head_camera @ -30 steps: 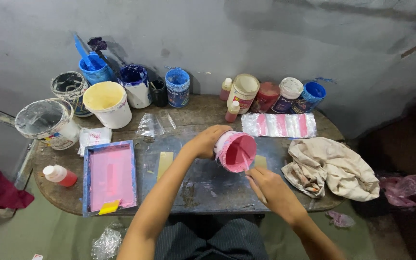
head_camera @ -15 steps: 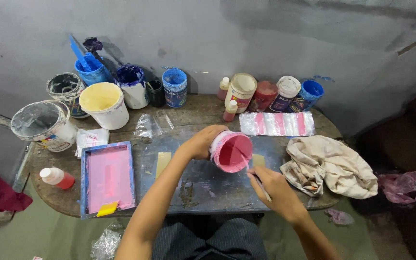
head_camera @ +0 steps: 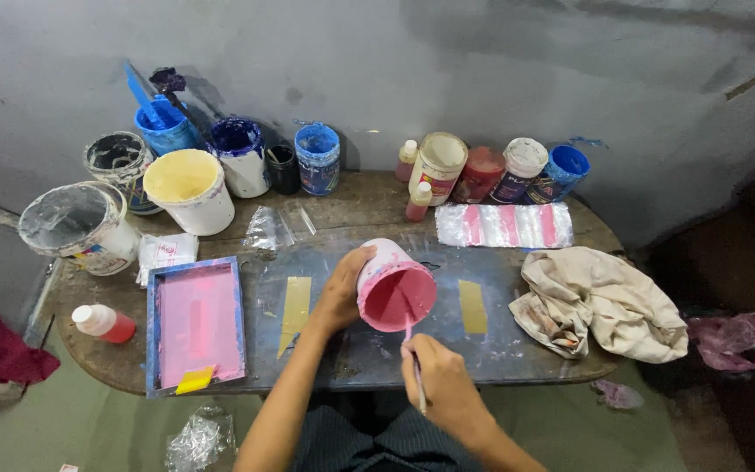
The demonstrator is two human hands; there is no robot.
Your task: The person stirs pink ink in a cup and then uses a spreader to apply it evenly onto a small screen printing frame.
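My left hand (head_camera: 342, 295) grips a pink-stained tub (head_camera: 394, 286) and tips it toward me over the glass work surface (head_camera: 342, 350), so its pink paint inside shows. My right hand (head_camera: 441, 387) holds a thin stick (head_camera: 415, 360) whose tip reaches into the tub's mouth. Two yellow tape strips (head_camera: 295, 306) lie on the glass, one on each side of the tub.
A blue-framed screen with pink ink (head_camera: 196, 322) lies at the left, a small red bottle (head_camera: 102, 323) beside it. Several paint buckets and jars (head_camera: 190, 188) line the back by the wall. A crumpled cloth (head_camera: 600, 301) and a pink-striped plastic sheet (head_camera: 504, 225) sit right.
The tub has tilted further toward me and shifted slightly left. My right hand has come in closer below it, with the stick now pointing up into the tub.
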